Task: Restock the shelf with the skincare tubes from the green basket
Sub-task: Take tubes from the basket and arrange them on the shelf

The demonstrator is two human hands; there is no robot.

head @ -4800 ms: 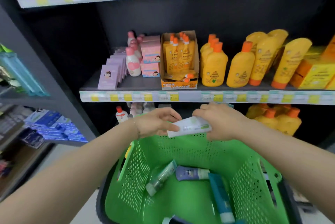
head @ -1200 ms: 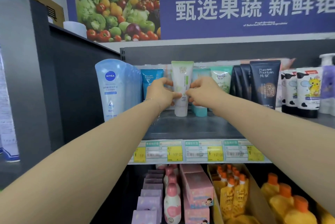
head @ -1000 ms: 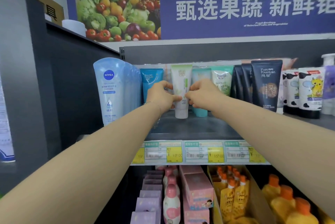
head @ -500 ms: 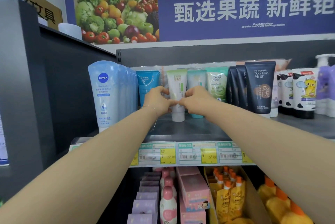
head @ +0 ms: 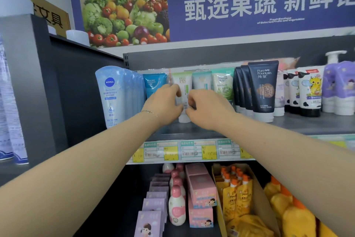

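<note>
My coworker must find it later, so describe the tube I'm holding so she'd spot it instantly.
Below the blue banner, on the top shelf, right of the tall Nivea tubes, the white tube stands cap-down between a blue tube and a teal tube, left hand and right hand gripping it. It alone is white with a light green top.

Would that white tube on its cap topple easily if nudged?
Probably: the white tube stands tall on a narrow cap, with left hand and right hand holding it. The blue tube and teal tube beside it might catch it.
</note>
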